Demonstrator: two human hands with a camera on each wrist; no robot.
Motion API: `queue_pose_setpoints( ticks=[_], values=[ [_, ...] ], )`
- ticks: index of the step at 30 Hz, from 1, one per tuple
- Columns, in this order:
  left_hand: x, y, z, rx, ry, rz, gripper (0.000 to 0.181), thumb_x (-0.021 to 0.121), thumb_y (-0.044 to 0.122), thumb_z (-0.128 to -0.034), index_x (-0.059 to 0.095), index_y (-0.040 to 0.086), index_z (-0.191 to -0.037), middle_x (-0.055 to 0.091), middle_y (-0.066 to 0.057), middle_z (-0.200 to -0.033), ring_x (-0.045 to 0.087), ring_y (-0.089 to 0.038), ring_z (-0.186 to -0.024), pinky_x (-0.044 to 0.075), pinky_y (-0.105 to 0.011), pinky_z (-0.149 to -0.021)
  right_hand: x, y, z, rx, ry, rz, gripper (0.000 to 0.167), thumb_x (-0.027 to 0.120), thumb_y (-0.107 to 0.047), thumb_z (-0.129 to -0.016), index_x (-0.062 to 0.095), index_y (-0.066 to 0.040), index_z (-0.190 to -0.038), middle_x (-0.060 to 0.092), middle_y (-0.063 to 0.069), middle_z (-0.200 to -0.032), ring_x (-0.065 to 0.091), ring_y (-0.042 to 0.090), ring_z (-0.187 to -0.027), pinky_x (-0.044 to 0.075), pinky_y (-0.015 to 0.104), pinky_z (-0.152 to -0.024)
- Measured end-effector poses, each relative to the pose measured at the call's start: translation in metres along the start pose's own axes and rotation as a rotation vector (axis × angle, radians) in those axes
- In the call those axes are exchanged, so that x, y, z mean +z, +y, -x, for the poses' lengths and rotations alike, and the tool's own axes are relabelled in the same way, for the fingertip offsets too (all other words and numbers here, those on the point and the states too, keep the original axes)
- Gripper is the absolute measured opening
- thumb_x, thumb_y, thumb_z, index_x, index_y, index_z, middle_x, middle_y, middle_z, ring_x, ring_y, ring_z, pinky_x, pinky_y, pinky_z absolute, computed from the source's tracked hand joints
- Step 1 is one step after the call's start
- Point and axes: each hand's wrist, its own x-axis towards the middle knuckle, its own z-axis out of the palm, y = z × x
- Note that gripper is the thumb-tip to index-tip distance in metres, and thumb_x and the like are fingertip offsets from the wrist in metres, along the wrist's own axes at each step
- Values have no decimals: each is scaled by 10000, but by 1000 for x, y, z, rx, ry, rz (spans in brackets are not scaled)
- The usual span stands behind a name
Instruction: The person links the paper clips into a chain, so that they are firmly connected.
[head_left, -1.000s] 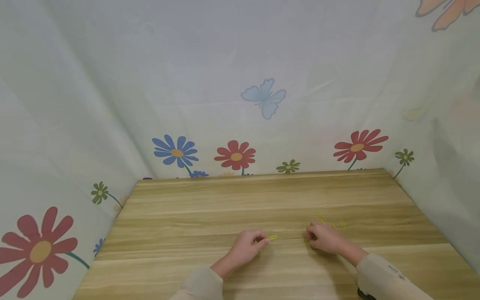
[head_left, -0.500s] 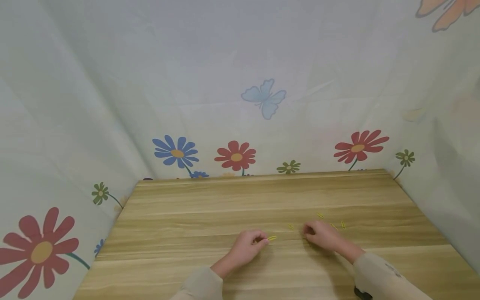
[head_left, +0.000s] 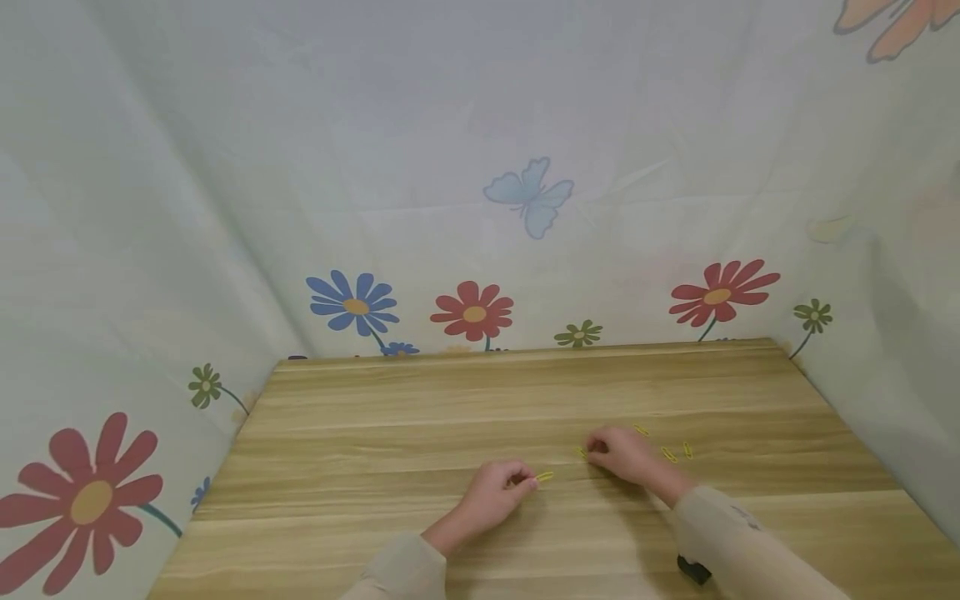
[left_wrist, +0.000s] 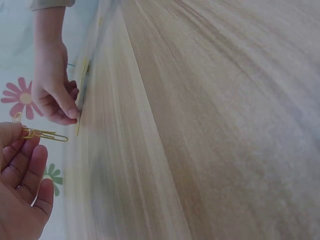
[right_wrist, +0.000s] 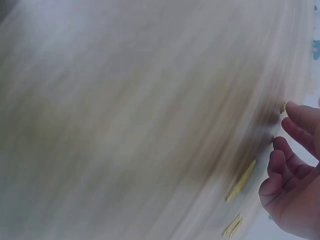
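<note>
My left hand pinches yellow paper clips between thumb and finger above the table; the left wrist view shows them overlapping, jutting from the fingertips of that hand. To the right, my right hand is low over the wood, loosely curled, its fingertips beside a yellow clip. From the right wrist camera, a fingertip of this hand appears to touch a small yellow clip; whether it is gripped is unclear.
Several yellow clips lie behind and right of my right hand, among them one clip and another. The wooden table meets a flower-printed cloth at its back edge. A dark object shows under my right sleeve.
My right hand has moved left to the single clip, which came into view on the wood half a second ago. The left hand has stayed still with its clips.
</note>
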Motion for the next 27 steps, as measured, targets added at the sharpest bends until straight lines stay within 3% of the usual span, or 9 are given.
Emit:
queue_pose_setpoints(
  ticks=[8, 19, 27],
  values=[
    [-1, -1, 0, -2, -3, 8, 117, 576, 210, -848, 646, 125, -806, 623, 49, -733, 460, 18, -622, 404, -160, -574, 8, -6, -5, 1, 62, 36, 50, 681, -135, -741, 633, -139, -755, 546, -40, -720, 490, 89, -668, 409, 281, -607],
    [-1, -1, 0, -2, -1, 5, 131, 581, 202, -846, 652, 96, -816, 629, 29, -732, 458, 10, -617, 399, -158, -567, 7, -7, -4, 24, 65, 7, 135, 661, -120, -742, 568, -136, -646, 499, -32, -665, 434, 97, -612, 369, 261, -560],
    [-2, 0, 0, -33, -11, 23, 162, 569, 220, -852, 657, 83, -851, 626, 52, -742, 466, 3, -628, 401, -166, -582, -2, -5, -2, 46, 5, -166, 84, 601, -98, -794, 624, -94, -714, 569, -23, -681, 459, 90, -609, 391, 239, -549]
  ],
)
